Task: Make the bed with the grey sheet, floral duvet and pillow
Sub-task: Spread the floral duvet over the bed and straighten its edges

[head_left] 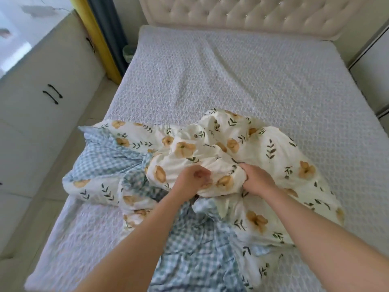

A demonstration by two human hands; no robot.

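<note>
Nearest, at the bottom of the frame: two bare forearms reaching forward over the foot of the bed. Just beyond, at lower centre, left hand (192,179) curled shut, fingers (201,174) bunching a fold of the floral duvet (212,165); right hand (255,179) beside it, closed likewise, fingers buried in the same cloth and so hidden. Duvet heaped in a crumpled mound across the near half of the bed, blue checked underside (189,239) turned up at lower centre and centre left, one corner (84,131) hanging off the left edge. Judged soft, limp and fairly light, bulky rather than heavy, inclined to twist and drag; best taken at the corners or along one edge, not in the bunched middle, then shaken out flat. Beyond the mound, grey sheet (210,70) spread over the mattress, faint creases across the middle. Farthest, tufted headboard (252,11) along the top. No pillow seen anywhere.
</note>
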